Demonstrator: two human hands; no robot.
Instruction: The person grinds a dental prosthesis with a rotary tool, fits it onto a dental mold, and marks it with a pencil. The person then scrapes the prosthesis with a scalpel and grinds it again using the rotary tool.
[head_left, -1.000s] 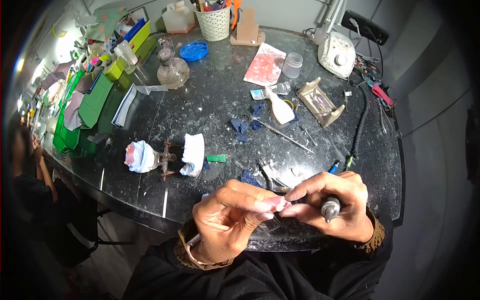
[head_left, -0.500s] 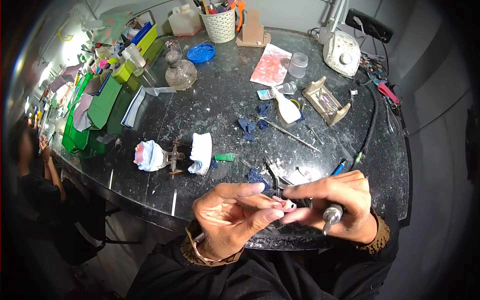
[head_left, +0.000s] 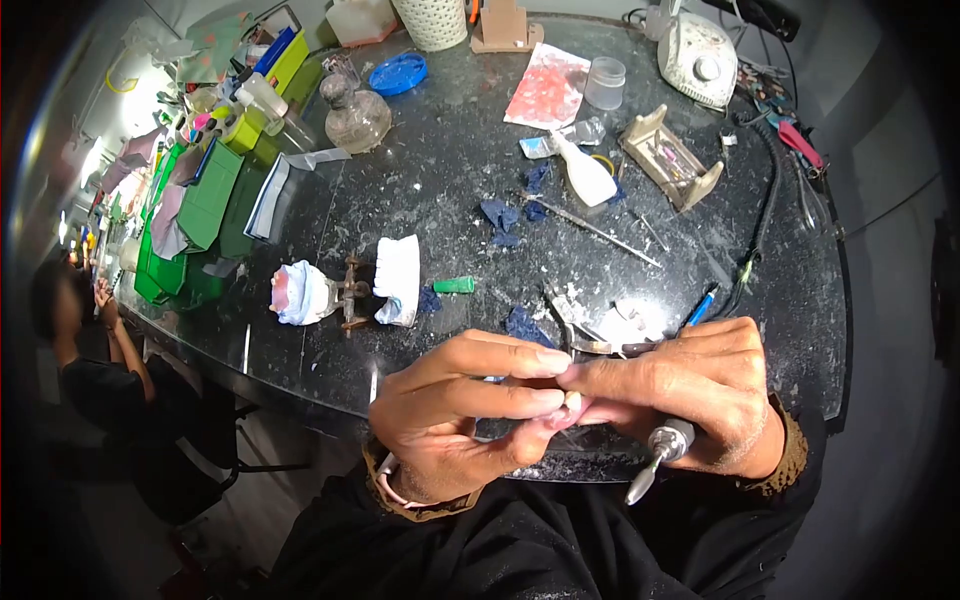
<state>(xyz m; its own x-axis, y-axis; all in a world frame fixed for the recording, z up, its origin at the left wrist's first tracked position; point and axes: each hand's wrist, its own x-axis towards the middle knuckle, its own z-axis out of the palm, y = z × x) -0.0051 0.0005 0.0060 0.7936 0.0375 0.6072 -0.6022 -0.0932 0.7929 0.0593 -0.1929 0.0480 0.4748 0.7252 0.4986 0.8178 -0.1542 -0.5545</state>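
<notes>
My left hand (head_left: 460, 415) pinches a small pink piece with tooth-like white parts (head_left: 568, 408) between thumb and fingers, over the bench's front edge. My right hand (head_left: 690, 395) meets it from the right, its index finger and thumb touching the same piece. A metal handpiece (head_left: 668, 445) is held in the curled fingers of my right hand, its tip pointing down and left. Much of the pink piece is hidden by my fingers. Just beyond my hands lie metal pliers (head_left: 590, 345) and a blue pen (head_left: 703, 305).
Plaster casts (head_left: 398, 280) on a hinged metal frame stand left of centre. A green piece (head_left: 455, 285), a white bottle (head_left: 588, 178), a glass flask (head_left: 355, 115) and a brown stand (head_left: 668, 160) are on the dark bench (head_left: 430, 200). A co-worker (head_left: 105, 380) sits far left.
My fingers have closed in around the pink piece, covering more of it. The handpiece tip now shows longer, pointing down and left. The camera view has shifted, so the bench items appear higher.
</notes>
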